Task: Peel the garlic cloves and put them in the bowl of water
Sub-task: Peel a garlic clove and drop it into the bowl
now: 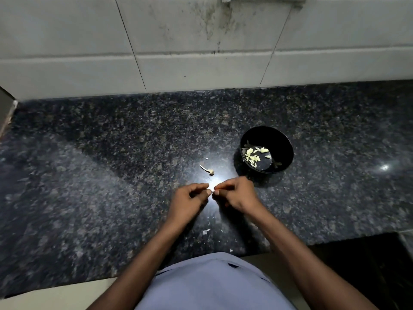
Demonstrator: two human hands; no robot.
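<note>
two hands meet low over the dark speckled tabletop [111, 175], fingertips almost touching: the left hand [190, 199] has its fingers curled with thumb and forefinger pinched together, and the right hand [234, 194] is curled the same way, pinching from the other side. whatever sits between them is washed out by a bright glare on the stone, so i cannot tell for sure that it is a garlic clove, though the grip reads like one being worked out of its skin. the black bowl [283, 139] stands just beyond the right hand and a little to its outer side, close but not touching it, with a cluster of pale peeled cloves [253, 154] lying in the water at its bottom. a bare garlic stem with its root end [207, 170] lies just beyond the left hand, and a few scraps of papery skin [206, 231] lie on the near side of both hands, toward the person's body. judging by the many cloves already in the bowl and no whole bulb in view, the task looks far along, with the peeling step in hand. the next move likely calls for stripping off the last skin, then a short reach forward with the right hand to drop the clove into the water without tipping the bowl.
</note>
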